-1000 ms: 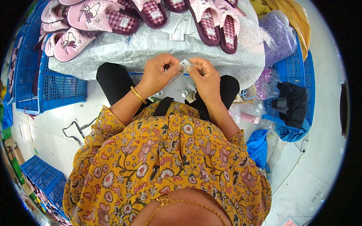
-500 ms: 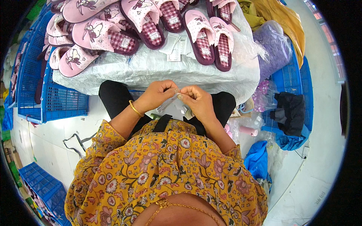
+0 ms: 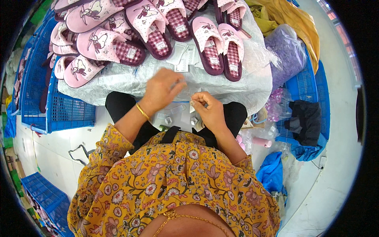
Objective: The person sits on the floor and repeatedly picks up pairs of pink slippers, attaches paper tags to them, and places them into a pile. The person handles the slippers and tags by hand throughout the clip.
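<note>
My left hand (image 3: 161,90), with a gold bangle on its wrist, is blurred and reaches up over the edge of the white plastic sheet (image 3: 118,83). Whether it holds anything cannot be told. My right hand (image 3: 208,111) is held lower, over my lap, with thumb and finger pinched on a small pale tag (image 3: 194,102). Small white tags (image 3: 182,59) lie on the sheet just beyond the left hand. Pink slippers (image 3: 218,43) with checked insoles lie in pairs across the sheet.
Blue plastic crates (image 3: 59,114) stand at left, another (image 3: 43,197) at lower left. At right are a purple bag (image 3: 287,59), a yellow cloth (image 3: 292,23), a dark garment (image 3: 302,118) on a blue crate and blue fabric (image 3: 272,173) on the white floor.
The hands were together in front of me, both pinching a small clear piece. Now they are apart: the left has moved up toward the sheet, the right stays low.
</note>
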The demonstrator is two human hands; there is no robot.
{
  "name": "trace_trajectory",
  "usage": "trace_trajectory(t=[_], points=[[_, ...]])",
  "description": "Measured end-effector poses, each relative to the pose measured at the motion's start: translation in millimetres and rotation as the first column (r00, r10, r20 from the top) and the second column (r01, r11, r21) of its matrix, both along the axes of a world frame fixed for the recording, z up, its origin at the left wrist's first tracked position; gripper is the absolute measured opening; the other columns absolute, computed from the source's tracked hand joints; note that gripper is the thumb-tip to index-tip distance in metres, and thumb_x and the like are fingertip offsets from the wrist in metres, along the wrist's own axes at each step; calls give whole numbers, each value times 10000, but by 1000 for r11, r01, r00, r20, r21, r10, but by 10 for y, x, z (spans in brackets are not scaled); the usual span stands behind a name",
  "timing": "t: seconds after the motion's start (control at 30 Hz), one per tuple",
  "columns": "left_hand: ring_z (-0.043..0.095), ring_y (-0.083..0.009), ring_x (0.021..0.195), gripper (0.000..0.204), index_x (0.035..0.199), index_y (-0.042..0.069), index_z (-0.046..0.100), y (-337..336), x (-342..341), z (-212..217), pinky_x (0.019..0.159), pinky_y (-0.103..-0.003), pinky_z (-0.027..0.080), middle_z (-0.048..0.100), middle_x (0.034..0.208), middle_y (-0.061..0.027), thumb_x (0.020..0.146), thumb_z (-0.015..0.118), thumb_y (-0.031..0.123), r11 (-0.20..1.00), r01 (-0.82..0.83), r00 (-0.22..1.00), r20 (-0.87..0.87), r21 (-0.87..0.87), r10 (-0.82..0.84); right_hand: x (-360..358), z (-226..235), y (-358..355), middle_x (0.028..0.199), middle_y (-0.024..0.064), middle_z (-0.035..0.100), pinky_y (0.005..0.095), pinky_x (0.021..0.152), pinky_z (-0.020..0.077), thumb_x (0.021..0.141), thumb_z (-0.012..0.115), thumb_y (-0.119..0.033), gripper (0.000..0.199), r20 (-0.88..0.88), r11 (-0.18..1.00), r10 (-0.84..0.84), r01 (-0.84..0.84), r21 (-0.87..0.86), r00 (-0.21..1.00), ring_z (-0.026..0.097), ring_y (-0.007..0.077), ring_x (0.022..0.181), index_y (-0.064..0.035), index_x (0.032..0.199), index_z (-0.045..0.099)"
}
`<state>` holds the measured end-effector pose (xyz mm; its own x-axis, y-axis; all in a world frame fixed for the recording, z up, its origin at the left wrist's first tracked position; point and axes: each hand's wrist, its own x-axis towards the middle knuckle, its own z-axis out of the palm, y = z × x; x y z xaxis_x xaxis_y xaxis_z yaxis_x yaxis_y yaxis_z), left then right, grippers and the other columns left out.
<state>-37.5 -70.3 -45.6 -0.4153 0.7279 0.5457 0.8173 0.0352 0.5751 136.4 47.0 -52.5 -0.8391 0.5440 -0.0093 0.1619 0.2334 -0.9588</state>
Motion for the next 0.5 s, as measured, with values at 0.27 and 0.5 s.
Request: trace_trajectory(t=[0.27, 0.5], points=[[547, -240, 1013, 335, 1095, 94, 687, 279, -586, 118, 852, -357, 448, 588, 1035, -55, 761, 698, 123, 939, -178, 856, -517, -293, 0, 39, -53, 31, 854, 38, 686, 244, 683, 504, 887, 705, -70, 146, -31, 997, -14, 11, -82, 999, 602, 72, 747, 3, 1005, 661], [570, -233, 964, 257, 1022, 84, 698, 262, -604, 7, 810, -357, 457, 602, 972, -39, 768, 658, 92, 976, -121, 823, -568, -181, -3, 54, -74, 25, 850, 30, 680, 240, 685, 502, 889, 704, -66, 140, -29, 994, -28, 24, -104, 999, 595, 67, 742, 3, 1001, 658]])
